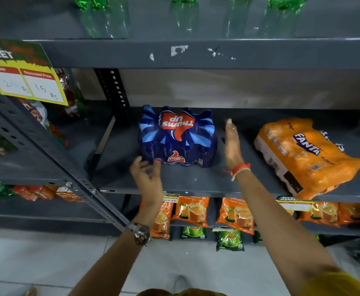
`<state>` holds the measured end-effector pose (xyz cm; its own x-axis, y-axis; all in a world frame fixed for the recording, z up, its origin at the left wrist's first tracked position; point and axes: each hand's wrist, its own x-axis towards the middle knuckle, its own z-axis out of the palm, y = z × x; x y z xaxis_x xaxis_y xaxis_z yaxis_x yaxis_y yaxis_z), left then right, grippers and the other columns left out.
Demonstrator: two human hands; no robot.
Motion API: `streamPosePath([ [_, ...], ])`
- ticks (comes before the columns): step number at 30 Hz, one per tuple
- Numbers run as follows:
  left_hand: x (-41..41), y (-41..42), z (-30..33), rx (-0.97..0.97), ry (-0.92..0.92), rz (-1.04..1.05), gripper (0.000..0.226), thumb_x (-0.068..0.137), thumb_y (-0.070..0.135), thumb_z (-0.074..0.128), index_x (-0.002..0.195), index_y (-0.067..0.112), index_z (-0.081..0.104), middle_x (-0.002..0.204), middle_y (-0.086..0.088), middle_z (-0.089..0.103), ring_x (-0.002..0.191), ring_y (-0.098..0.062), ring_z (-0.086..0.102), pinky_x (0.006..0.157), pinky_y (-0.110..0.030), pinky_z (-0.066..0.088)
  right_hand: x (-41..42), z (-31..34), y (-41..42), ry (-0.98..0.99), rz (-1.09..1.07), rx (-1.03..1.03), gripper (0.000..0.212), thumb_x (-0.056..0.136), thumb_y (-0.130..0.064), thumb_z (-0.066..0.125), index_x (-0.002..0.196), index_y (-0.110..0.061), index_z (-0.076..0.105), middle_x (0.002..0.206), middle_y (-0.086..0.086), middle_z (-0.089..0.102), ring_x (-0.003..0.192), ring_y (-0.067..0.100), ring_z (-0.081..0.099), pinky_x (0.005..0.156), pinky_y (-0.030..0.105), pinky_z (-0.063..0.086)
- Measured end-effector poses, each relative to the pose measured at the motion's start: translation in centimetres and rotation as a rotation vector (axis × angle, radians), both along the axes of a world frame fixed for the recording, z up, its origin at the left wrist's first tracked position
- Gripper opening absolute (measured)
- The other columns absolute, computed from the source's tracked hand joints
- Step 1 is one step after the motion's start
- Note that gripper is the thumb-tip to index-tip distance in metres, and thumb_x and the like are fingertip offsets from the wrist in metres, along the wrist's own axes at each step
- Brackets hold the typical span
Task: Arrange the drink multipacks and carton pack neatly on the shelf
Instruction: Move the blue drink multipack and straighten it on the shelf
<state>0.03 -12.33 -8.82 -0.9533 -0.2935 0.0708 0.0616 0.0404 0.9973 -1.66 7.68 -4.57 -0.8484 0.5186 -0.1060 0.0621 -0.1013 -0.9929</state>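
A blue Thums Up multipack (178, 136) stands on the dark grey shelf (198, 180), left of centre. An orange Fanta multipack (305, 155) lies skewed at the shelf's right, its near corner over the front edge. My left hand (147, 176) is open at the blue pack's near left corner, fingertips close to the wrap. My right hand (232, 144) is open and held flat, upright, just right of the blue pack, a small gap between them. No carton pack shows.
A perforated grey upright (115, 90) stands behind the blue pack's left. Green bottles (102, 16) fill the shelf above. Orange tea packets (193, 210) hang below the shelf, green packets (229, 240) under them. A yellow price tag (25, 82) juts out at left.
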Motion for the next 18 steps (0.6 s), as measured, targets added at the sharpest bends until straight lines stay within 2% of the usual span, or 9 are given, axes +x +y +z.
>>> streamPosePath([
  [2, 1.5, 1.6, 0.5, 0.007, 0.009, -0.161, 0.055, 0.086, 0.018, 0.06, 0.134, 0.013, 0.034, 0.13, -0.004, 0.039, 0.114, -0.011, 0.047, 0.095, -0.03, 0.046, -1.8, 0.7, 0.1, -0.082, 0.069, -0.069, 0.062, 0.094, -0.054, 0.032, 0.146, -0.02, 0.032, 0.154, 0.004, 0.033, 0.141, 0.022, 0.033, 0.117, 0.036, 0.025],
  [3, 1.4, 2.3, 0.7, -0.005, -0.004, -0.222, 0.058, 0.086, 0.022, 0.06, 0.137, 0.017, 0.032, 0.138, -0.003, 0.033, 0.123, -0.012, 0.041, 0.1, -0.03, 0.042, -2.6, 0.5, 0.2, -0.112, 0.117, -0.072, 0.062, 0.09, -0.057, 0.035, 0.14, -0.02, 0.043, 0.148, 0.008, 0.043, 0.136, 0.025, 0.041, 0.117, 0.038, 0.028],
  [5, 0.6, 2.9, 1.1, -0.026, -0.03, -0.256, 0.063, 0.087, 0.028, 0.058, 0.142, 0.023, 0.027, 0.147, -0.003, 0.021, 0.131, -0.012, 0.032, 0.106, -0.032, 0.036, -3.7, -0.4, 0.5, -0.125, 0.175, -0.076, 0.049, 0.083, -0.056, 0.042, 0.107, -0.022, 0.068, 0.123, 0.01, 0.064, 0.115, 0.028, 0.059, 0.108, 0.045, 0.042],
  [6, 0.2, 2.9, 1.1, -0.027, -0.036, -0.255, 0.064, 0.087, 0.029, 0.058, 0.142, 0.024, 0.027, 0.148, -0.003, 0.019, 0.131, -0.011, 0.03, 0.107, -0.032, 0.035, -3.7, -0.7, 0.5, -0.136, 0.154, -0.076, 0.039, 0.084, -0.05, 0.044, 0.09, -0.022, 0.069, 0.11, 0.009, 0.068, 0.105, 0.027, 0.062, 0.102, 0.045, 0.047],
  [8, -0.8, 2.8, 1.7, 0.009, -0.054, -0.258, 0.064, 0.087, 0.029, 0.058, 0.142, 0.023, 0.026, 0.149, -0.003, 0.018, 0.129, -0.009, 0.029, 0.105, -0.031, 0.036, -2.9, -1.0, -0.2, -0.093, 0.063, -0.14, 0.028, 0.09, -0.035, 0.044, 0.075, -0.021, 0.062, 0.09, 0.006, 0.065, 0.088, 0.022, 0.061, 0.084, 0.036, 0.051],
  [10, -2.9, 2.4, 2.3, 0.026, -0.084, -0.288, 0.061, 0.089, 0.028, 0.055, 0.143, 0.021, 0.026, 0.15, -0.004, 0.022, 0.128, -0.008, 0.03, 0.104, -0.03, 0.036, -1.2, -1.7, -1.9, 0.002, -0.012, -0.212, 0.019, 0.092, -0.028, 0.045, 0.078, -0.02, 0.056, 0.085, 0.002, 0.058, 0.077, 0.014, 0.055, 0.07, 0.027, 0.05],
  [12, -5.7, 1.5, 3.1, 0.033, -0.128, -0.384, 0.055, 0.091, 0.026, 0.051, 0.141, 0.017, 0.031, 0.148, -0.007, 0.034, 0.128, -0.015, 0.038, 0.108, -0.035, 0.035, 0.7, -2.7, -4.1, 0.107, -0.111, -0.111, 0.016, 0.093, -0.023, 0.048, 0.078, -0.024, 0.049, 0.086, -0.001, 0.051, 0.077, 0.006, 0.051, 0.074, 0.026, 0.045],
  [15, -9.2, 0.0, 4.2, 0.047, -0.228, -0.492, 0.036, 0.091, 0.015, 0.047, 0.124, 0.0, 0.052, 0.114, -0.015, 0.066, 0.099, -0.019, 0.061, 0.098, -0.033, 0.045, 2.8, -4.0, -8.4, 0.113, -0.163, 0.106, 0.014, 0.093, -0.032, 0.05, 0.08, -0.033, 0.044, 0.091, -0.004, 0.055, 0.082, 0.002, 0.055, 0.079, 0.033, 0.047],
  [18, -11.3, -1.7, 6.0, 0.047, -0.253, -0.401, 0.02, 0.086, 0.006, 0.047, 0.077, 0.008, 0.064, 0.052, 0.007, 0.069, 0.049, -0.003, 0.062, 0.057, -0.014, 0.051, 4.0, -4.5, -12.4, 0.101, -0.018, 0.279, 0.009, 0.084, -0.051, 0.051, 0.089, -0.049, 0.045, 0.106, 0.007, 0.061, 0.096, 0.019, 0.062, 0.085, 0.043, 0.053],
])
